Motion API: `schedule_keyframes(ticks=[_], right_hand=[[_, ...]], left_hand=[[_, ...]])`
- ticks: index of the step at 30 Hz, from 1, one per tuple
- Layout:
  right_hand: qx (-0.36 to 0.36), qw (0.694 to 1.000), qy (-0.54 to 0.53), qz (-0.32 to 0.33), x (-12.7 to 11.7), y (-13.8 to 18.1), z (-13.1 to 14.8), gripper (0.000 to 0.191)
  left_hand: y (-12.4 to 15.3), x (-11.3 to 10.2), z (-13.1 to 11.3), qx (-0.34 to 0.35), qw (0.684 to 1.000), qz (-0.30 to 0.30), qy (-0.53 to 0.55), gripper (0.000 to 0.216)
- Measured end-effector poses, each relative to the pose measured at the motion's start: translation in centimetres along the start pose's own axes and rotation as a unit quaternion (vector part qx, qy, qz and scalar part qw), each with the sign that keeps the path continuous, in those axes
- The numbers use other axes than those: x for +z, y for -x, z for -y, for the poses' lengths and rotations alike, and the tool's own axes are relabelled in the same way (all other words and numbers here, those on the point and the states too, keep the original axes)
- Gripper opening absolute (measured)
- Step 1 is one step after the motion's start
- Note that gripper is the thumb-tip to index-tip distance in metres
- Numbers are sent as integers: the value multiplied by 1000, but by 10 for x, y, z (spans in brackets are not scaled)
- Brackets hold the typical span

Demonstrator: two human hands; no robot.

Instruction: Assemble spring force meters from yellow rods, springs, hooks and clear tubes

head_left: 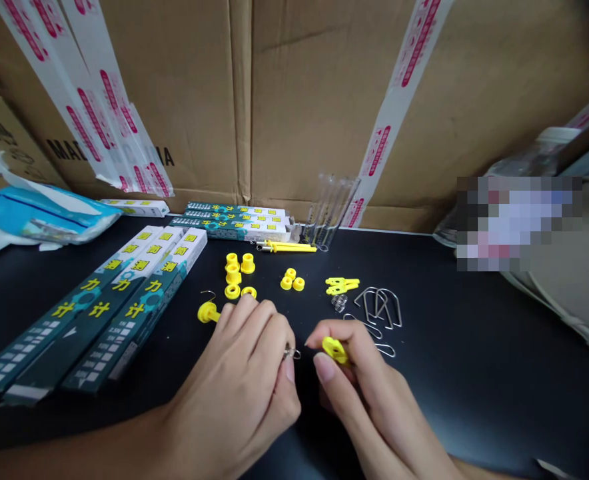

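Observation:
My left hand [254, 353] is closed around a spring-scale part. Its yellow cap [208, 312] with a thin wire hook sticks out on the left, and a metal spring end [292, 353] shows at my fingertips. Between thumb and index finger, my right hand [359, 380] pinches a small yellow plastic tab [334, 350] with a hole in it. A small gap separates the tab from the spring end. Just beyond my right hand lie more yellow tabs [342, 285], small springs [339, 303] and bent wire hooks [382, 307].
Yellow collars [232, 273] and small yellow caps [286, 283] stand behind my hands. Farther back are yellow rods [292, 247], clear tubes [327, 210] and stacked boxes [232, 230]. Long boxes [139, 293] lie left, a blue packet [49, 210] beyond them. Cardboard [294, 100] walls the back.

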State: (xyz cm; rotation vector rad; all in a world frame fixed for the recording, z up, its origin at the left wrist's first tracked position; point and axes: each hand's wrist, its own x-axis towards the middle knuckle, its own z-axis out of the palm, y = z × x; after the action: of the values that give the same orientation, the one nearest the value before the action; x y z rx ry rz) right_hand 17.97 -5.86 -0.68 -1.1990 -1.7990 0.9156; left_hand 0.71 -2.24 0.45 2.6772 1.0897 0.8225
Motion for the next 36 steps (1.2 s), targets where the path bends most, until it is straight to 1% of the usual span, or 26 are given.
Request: schedule_keyframes(ticks=[4, 7, 10, 17, 25, 31, 34, 36], right_hand=[[-4, 1000, 1, 26, -1, -4, 0, 9], [-11, 1000, -2, 21, -1, -6, -1, 7], [-19, 1000, -2, 10, -1, -6, -1, 7], [-36, 999, 8, -4, 1, -4, -4, 7], [-71, 992, 97, -50, 2, -6, -8, 8], [-90, 985, 126, -75, 6, -3, -12, 7], [-74, 983, 140, -97, -2, -10, -16, 7], [-67, 979, 144, -124, -10, -19, -19, 10]], left_hand=[[0, 1, 1, -2, 1000, 6, -11, 24], [1, 2, 1, 1, 1000, 5, -8, 23], [2, 2, 2, 7, 1000, 16, -10, 24], [4, 4, 2, 10, 999, 25, -34, 26], [3, 10, 2, -1, 998, 36, -50, 26], [2, 8, 2, -3, 998, 40, -38, 28], [6, 6, -4, 18, 999, 37, -32, 25], [10, 5, -8, 44, 998, 14, -49, 24]])
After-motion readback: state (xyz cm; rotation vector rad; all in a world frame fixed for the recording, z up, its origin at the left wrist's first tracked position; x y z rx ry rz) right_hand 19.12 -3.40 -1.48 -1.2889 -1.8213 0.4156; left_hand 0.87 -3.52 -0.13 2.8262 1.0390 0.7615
